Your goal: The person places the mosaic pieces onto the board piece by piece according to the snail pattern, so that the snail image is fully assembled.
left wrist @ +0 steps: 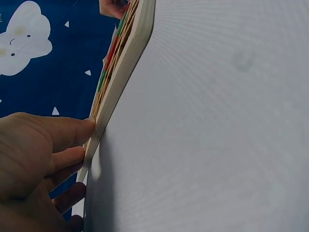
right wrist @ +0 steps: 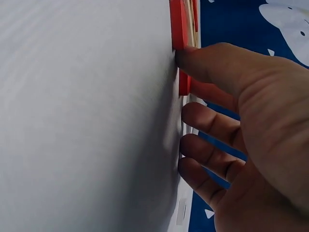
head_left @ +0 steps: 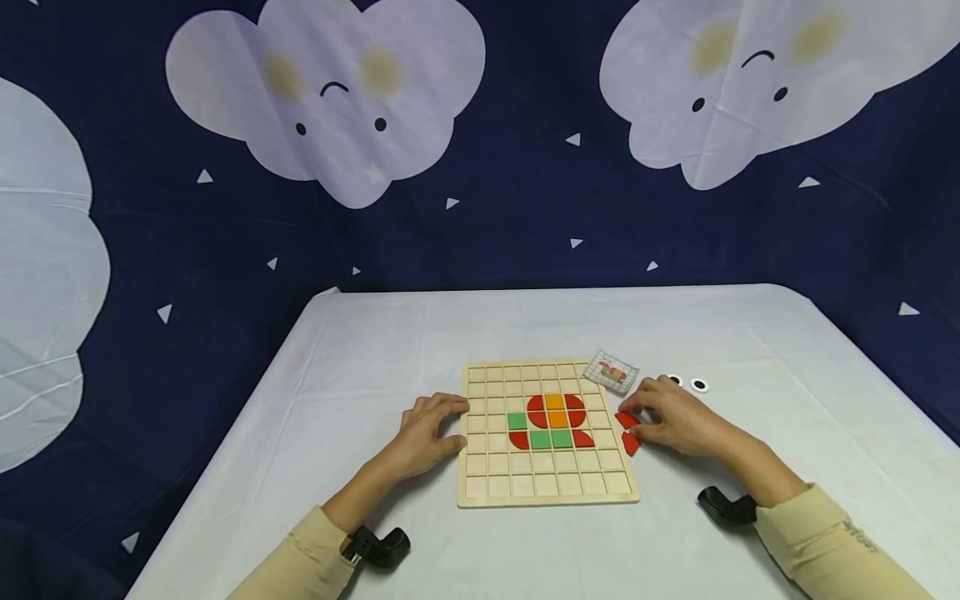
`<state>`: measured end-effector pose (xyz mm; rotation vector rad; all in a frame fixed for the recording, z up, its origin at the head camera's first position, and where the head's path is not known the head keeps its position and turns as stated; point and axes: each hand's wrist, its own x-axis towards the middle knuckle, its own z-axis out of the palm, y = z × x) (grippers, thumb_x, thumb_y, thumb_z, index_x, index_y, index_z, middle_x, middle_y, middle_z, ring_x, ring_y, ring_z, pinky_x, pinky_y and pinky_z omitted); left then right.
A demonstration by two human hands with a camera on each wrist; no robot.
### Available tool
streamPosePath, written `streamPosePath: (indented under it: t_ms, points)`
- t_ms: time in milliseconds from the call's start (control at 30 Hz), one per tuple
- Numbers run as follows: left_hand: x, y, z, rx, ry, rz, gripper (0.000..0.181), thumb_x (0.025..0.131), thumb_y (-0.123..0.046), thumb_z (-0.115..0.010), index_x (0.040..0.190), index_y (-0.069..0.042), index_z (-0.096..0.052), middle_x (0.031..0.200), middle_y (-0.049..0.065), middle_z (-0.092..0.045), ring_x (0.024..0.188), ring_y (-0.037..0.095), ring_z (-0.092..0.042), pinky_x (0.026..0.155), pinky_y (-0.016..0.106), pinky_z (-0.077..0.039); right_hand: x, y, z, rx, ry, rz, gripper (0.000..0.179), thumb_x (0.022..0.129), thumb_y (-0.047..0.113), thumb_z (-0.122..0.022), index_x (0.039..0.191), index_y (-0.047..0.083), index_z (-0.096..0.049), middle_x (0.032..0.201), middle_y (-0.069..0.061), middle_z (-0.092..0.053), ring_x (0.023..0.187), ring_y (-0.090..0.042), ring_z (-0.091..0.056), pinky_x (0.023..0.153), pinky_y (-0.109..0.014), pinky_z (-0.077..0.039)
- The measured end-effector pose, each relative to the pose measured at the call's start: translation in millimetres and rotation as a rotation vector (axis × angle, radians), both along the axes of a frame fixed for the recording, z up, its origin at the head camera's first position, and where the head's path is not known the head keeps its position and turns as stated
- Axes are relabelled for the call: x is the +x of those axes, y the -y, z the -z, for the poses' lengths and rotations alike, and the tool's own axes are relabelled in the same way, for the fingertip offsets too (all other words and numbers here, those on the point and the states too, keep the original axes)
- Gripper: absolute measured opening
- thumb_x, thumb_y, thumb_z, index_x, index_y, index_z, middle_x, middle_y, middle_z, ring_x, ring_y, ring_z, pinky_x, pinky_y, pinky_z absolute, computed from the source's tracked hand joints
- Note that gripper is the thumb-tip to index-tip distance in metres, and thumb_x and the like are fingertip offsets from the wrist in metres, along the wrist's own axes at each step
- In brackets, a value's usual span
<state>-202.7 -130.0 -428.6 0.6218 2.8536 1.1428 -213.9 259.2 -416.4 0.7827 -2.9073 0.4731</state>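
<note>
A wooden grid board (head_left: 525, 485) lies on the white table, with red, green and orange pieces set in its middle squares. My left hand (head_left: 423, 433) rests against the board's left edge, thumb and fingertips touching the rim with relaxed fingers. Just off the board's right side, my right hand (head_left: 678, 418) pinches a red curved-edge piece (head_left: 627, 420) between thumb and index finger. Right below it lies another red piece (head_left: 631, 443), close to the thumb. In the right wrist view the pinched red piece (right wrist: 184, 84) shows between thumb and index, while the other fingertips are down near the tabletop.
A small picture card (head_left: 611, 372) overlaps the board's upper right corner. Behind the right hand lie two white discs with black centres, one of them (head_left: 699, 385) in full sight and one partly hidden. A dark blue cloth with clouds (head_left: 517, 250) hangs behind the table.
</note>
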Motion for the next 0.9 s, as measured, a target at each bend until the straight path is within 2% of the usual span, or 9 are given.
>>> streamPosePath:
  t_ms: [333, 533, 733, 900]
  points:
    - [-0.4, -0.2, -0.2, 0.004, 0.007, 0.002, 0.043, 0.081, -0.013, -0.069, 0.122, -0.006, -0.06, 0.132, 0.002, -0.054, 0.119, 0.026, -0.041, 0.099, 0.048, -0.024, -6.5, 2, 1.8, 0.0, -0.004, -0.001, 0.02, 0.075, 0.024, -0.075, 0.094, 0.023, -0.071, 0.089, 0.01, -0.058, 0.081, -0.01, -0.042, 0.068, -0.024, -0.033]
    - [-1.2, -0.4, 0.5, 0.012, 0.007, 0.008, 0.043, 0.08, -0.012, -0.069, 0.122, -0.007, -0.06, 0.132, 0.002, -0.054, 0.12, 0.026, -0.041, 0.098, 0.048, -0.024, -6.8, 10, -3.2, -0.034, -0.017, 0.009, 0.021, 0.075, 0.028, -0.077, 0.093, 0.021, -0.071, 0.091, 0.01, -0.06, 0.082, -0.009, -0.044, 0.069, -0.025, -0.036]
    - [-1.4, -0.5, 1.2, 0.007, 0.002, 0.005, 0.043, 0.08, -0.013, -0.069, 0.122, -0.007, -0.06, 0.132, 0.002, -0.054, 0.121, 0.026, -0.041, 0.099, 0.048, -0.024, -8.2, 37, -17.1, -0.109, -0.006, 0.002, 0.022, 0.077, 0.027, -0.075, 0.096, 0.018, -0.071, 0.095, 0.007, -0.063, 0.091, -0.012, -0.05, 0.08, -0.036, -0.043]
    - [-1.3, -0.3, 1.6, 0.009, -0.001, 0.004, 0.043, 0.08, -0.013, -0.069, 0.122, -0.007, -0.06, 0.131, 0.002, -0.054, 0.121, 0.027, -0.041, 0.098, 0.048, -0.024, -13.4, 69, -28.1, -0.164, 0.021, 0.004, 0.024, 0.079, 0.027, -0.073, 0.099, 0.014, -0.071, 0.096, 0.004, -0.064, 0.092, -0.015, -0.051, 0.078, -0.035, -0.043]
